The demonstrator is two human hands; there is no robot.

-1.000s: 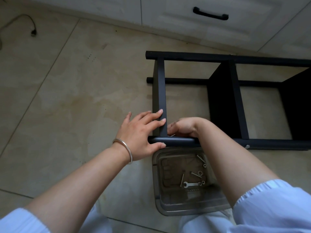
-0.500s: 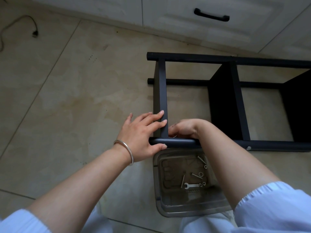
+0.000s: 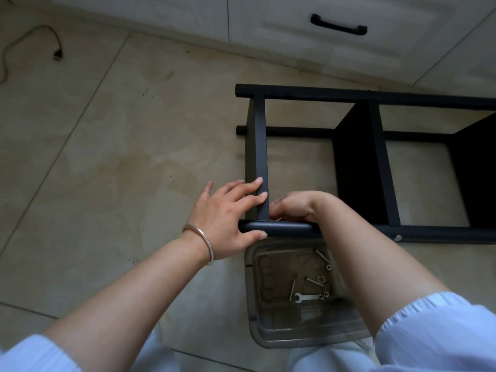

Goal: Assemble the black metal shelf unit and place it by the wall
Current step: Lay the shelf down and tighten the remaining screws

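The black metal shelf unit (image 3: 381, 162) lies on its side on the tiled floor, its poles running left to right. My left hand (image 3: 228, 216) holds its near left corner: the fingers lie along the end panel (image 3: 261, 146) and the thumb hooks under the near pole (image 3: 284, 227). Just inside that corner my right hand (image 3: 295, 206) is curled, fingertips down at the joint. A small bit of metal shows under them; most of it is hidden.
A clear plastic box (image 3: 300, 296) sits on the floor just below the near pole, holding a small wrench (image 3: 304, 297), bolts and nuts. White cabinets with a black handle (image 3: 338, 24) run along the top. A cable with a plug (image 3: 57, 55) lies at the far left.
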